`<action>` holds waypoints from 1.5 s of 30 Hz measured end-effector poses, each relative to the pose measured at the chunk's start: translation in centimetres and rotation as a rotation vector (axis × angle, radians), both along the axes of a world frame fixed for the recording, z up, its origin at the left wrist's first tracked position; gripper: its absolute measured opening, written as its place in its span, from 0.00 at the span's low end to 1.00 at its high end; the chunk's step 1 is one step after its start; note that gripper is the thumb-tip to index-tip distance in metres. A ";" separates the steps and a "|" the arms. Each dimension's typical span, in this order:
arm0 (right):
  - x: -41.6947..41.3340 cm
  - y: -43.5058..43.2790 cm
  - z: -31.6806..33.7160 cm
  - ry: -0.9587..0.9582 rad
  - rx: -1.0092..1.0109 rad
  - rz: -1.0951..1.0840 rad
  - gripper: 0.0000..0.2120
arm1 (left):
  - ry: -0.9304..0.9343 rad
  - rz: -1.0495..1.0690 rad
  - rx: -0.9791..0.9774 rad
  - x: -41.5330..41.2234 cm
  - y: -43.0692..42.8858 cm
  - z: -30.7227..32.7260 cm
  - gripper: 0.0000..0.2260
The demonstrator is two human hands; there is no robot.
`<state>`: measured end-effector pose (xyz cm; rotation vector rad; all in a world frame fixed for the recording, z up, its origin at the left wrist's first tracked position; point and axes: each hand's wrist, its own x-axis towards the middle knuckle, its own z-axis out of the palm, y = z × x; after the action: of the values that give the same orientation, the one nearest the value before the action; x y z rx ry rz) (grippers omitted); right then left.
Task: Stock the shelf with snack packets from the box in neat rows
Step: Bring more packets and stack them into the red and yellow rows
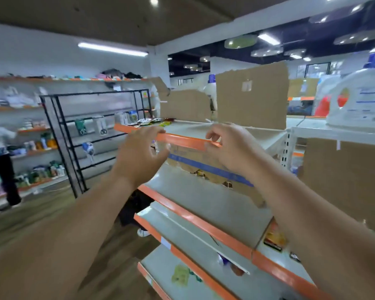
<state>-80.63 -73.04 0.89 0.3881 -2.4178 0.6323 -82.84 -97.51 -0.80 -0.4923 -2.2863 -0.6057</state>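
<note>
Orange-edged shelving (204,226) fills the middle and the near right, in several white tiers. On its second tier stands the cardboard box (206,167) with a blue stripe. Its front is torn open, I think so that packets can be taken out from the aisle side. What is inside is too blurred to name.

Brown cardboard sheets (251,98) stand upright at the far side of the top tier (193,129), probably as a back wall, so that goods do not slide through.

Both hands are raised in front of the top tier's orange strip. The left hand (139,152) has its fingers spread and half bent, and it holds nothing. The right hand (230,148) has curled fingers with the thumb near the strip; whether it pinches anything I cannot tell.

Some snack packets (154,121) lie at the far left of the top tier, close together. Most of this tier is bare, so I judge the stocking to be at an early stage.
</note>
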 end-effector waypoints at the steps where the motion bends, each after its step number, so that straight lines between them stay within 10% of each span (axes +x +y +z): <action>1: -1.4 -0.1 1.0 -0.030 0.020 0.009 0.07 | -0.020 0.020 -0.019 -1.4 -0.3 0.7 0.16; 21: -32.1 -3.4 10.0 -0.535 0.574 0.004 0.13 | -0.357 0.141 -0.192 -31.6 -3.2 4.8 0.14; 45: -59.1 -23.1 4.4 -0.652 0.597 -0.208 0.18 | -0.385 -0.112 -0.117 -62.0 -18.9 0.3 0.18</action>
<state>-139.76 -96.10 5.27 0.1660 -3.2039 -0.1057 -144.85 -116.45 -0.50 -0.6059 -2.6840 -0.6711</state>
